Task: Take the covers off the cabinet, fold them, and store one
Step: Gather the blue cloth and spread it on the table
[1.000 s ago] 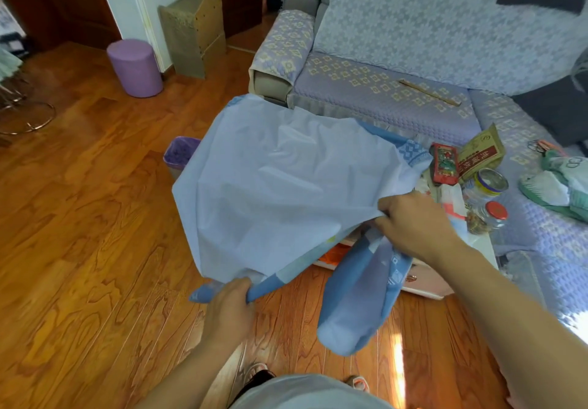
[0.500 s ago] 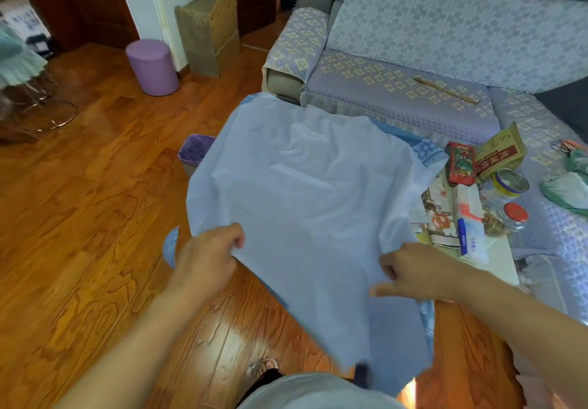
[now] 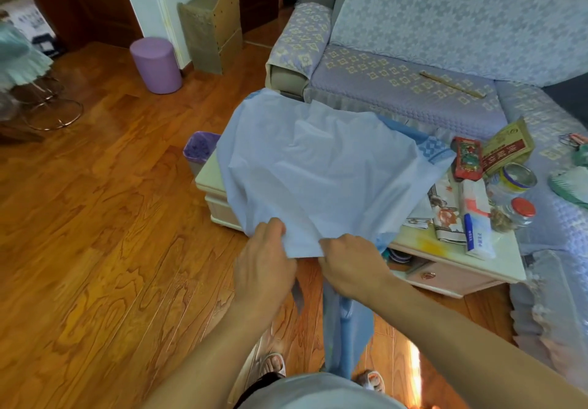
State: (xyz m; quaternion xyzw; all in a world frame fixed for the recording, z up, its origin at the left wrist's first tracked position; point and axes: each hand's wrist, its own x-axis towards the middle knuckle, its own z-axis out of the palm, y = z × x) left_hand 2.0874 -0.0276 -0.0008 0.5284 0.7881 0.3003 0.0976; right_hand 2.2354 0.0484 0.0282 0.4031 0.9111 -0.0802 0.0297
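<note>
A: Where do we have the pale blue fabric cover (image 3: 318, 179) now?

B: It is spread out over the low cream cabinet (image 3: 458, 268), with its near edge lifted toward us. A darker blue part hangs down between our arms toward the wooden floor (image 3: 95, 265).

A: And our hands?

B: Our left hand (image 3: 264, 265) pinches the near edge with curled fingers and thumb; our right hand (image 3: 353, 265) grips the same edge just beside it. They sit close together, we judge, because we are bringing two corners to meet for a fold.

A: Why work over the cabinet?

B: Probably so the far half lies supported while we line up the near edge. The packets and the glass jar with a red lid (image 3: 518, 214) crowd the cabinet's right end, so the cloth could drag them.
</note>
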